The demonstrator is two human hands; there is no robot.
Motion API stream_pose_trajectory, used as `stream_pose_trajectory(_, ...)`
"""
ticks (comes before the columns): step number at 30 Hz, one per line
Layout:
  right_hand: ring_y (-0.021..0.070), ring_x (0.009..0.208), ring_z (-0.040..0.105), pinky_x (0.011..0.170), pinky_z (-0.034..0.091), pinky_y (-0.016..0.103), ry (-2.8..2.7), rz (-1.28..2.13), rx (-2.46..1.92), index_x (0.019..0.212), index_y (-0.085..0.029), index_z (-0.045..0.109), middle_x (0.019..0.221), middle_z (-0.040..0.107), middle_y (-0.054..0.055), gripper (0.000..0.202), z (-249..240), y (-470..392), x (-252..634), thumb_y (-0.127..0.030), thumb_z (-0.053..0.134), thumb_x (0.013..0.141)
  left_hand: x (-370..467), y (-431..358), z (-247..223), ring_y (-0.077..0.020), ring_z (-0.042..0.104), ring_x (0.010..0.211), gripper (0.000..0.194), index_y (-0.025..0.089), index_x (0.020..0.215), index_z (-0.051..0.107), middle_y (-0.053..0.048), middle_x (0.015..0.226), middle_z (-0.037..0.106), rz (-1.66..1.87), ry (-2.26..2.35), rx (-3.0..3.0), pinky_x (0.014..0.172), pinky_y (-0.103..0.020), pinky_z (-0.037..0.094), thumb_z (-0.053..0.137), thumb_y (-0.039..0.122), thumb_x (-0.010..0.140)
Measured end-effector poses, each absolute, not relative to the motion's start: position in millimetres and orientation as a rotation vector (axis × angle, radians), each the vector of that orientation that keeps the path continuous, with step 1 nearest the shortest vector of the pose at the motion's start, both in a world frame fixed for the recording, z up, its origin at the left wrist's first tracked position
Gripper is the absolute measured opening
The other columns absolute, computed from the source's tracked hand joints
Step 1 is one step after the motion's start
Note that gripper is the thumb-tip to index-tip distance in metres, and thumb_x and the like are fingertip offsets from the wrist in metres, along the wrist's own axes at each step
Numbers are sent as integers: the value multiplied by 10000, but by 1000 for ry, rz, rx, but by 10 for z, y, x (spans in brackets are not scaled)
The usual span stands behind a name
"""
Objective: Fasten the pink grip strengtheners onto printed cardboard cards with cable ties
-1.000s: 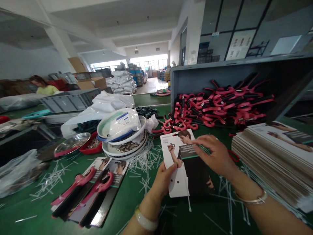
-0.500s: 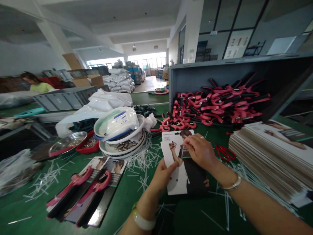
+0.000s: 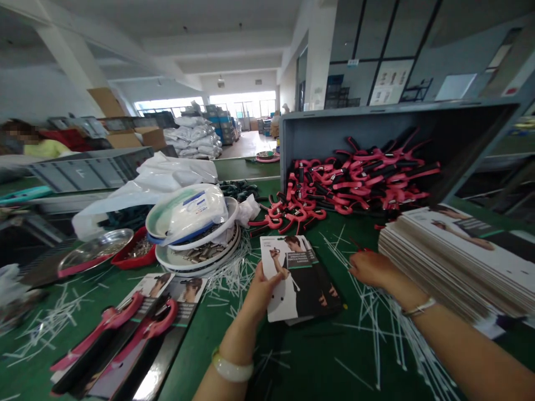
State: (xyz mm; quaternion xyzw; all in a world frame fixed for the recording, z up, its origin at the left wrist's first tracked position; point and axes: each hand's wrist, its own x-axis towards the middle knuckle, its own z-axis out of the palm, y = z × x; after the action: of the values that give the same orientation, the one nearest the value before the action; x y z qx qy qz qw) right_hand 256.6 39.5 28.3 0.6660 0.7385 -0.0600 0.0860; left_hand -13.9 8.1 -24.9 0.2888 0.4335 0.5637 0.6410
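Note:
My left hand [image 3: 264, 289] grips a small stack of printed cardboard cards [image 3: 292, 289] at its left edge, thumb on top. The front card is white and black, showing a person with a raised arm. My right hand [image 3: 370, 270] is apart from the cards, low over the table, its fingers curled down among the white plastic ties [image 3: 378, 317]. Red scissors lay at this spot and are now mostly hidden by the hand. What the fingers hold, if anything, cannot be made out.
A grey crate [image 3: 363, 111] lies tipped, spilling pink-and-black hand grip trainers [image 3: 359, 181]. Right stands a tall card stack [image 3: 443, 273]. Left are two carded grip trainers [image 3: 121, 334], stacked bowls [image 3: 196, 253] of metal parts, a red tray [image 3: 132, 253] and a steel dish [image 3: 94, 248]. Another person [image 3: 39, 142] sits far left.
My right hand has left the top of the card and moved right and down to the ties and scissors. My left hand has shifted slightly left with the cards. The view has turned a little.

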Motion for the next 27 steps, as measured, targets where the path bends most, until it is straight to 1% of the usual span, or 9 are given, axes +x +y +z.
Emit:
stream_pose_trajectory(4,300,836,656,644,436,337,2105,-178,2055,802,-116,707,902,691,206,189,115,426,2482,-123,548,701,-160,136,-287,-186,637,733,916,185,1285,411,-77,943,677,1263,1134,676,697,-290,467,839,185,476)
stream_pose_trajectory(7,319,826,653,636,428,344,2105,-217,2109,777,-91,705,882,688,229,183,60,498,2490,-103,559,667,-239,100,-282,-186,645,748,775,195,1239,469,-89,1004,665,1227,1139,637,697,-294,473,809,205,543)
stream_pose_trajectory(11,241,756,645,630,409,300,2174,-365,2189,659,-139,680,784,698,148,166,68,550,2722,-155,526,718,-375,-9,-244,-209,651,786,627,143,1103,572,-105,1004,669,1049,1035,769,720,-305,488,805,146,521)
stream_pose_trajectory(14,186,680,621,602,403,263,2222,-568,2273,609,-149,652,698,685,96,220,79,536,2951,-208,501,758,-455,-66,-205,-231,653,771,796,172,1219,480,-101,964,678,914,1126,825,673,-332,502,817,127,499)
stream_pose_trajectory(18,130,608,577,539,401,223,2244,-929,2396,711,-130,648,713,680,82,296,79,476,3121,-313,436,810,-501,-73,-178,-245,660,747,958,231,1333,336,-105,970,679,819,1093,832,599,-325,504,823,144,513)
stream_pose_trajectory(21,87,483,483,397,301,200,2214,-1200,2470,775,-130,635,713,664,72,319,115,412,3092,-395,458,785,-494,-69,-167,-226,662,768,820,199,1280,405,-98,948,683,849,980,819,636,-309,512,807,186,565)
stream_pose_trajectory(23,59,430,402,346,196,186,2153,-1604,2498,746,-145,622,688,640,49,306,169,354,3003,-442,555,714,-488,-73,-163,-223,658,809,745,189,1248,434,-92,957,677,828,925,813,669,-314,519,791,200,594)
stream_pose_trajectory(25,39,427,369,341,135,170,2022,-2094,2450,711,-158,606,684,621,28,304,235,286,2876,-443,665,624,-488,-79,-168,-221,653,826,794,216,1276,398,-84,990,664,785,906,835,641,-295,518,789,175,586)
stream_pose_trajectory(27,31,441,374,348,116,160,1927,-2379,2346,700,-160,598,699,619,22,326,300,215,2737,-434,724,577,-492,-81,-181,-200,650,780,858,250,1314,340,-69,990,656,760,921,870,570,-251,495,780,155,584)
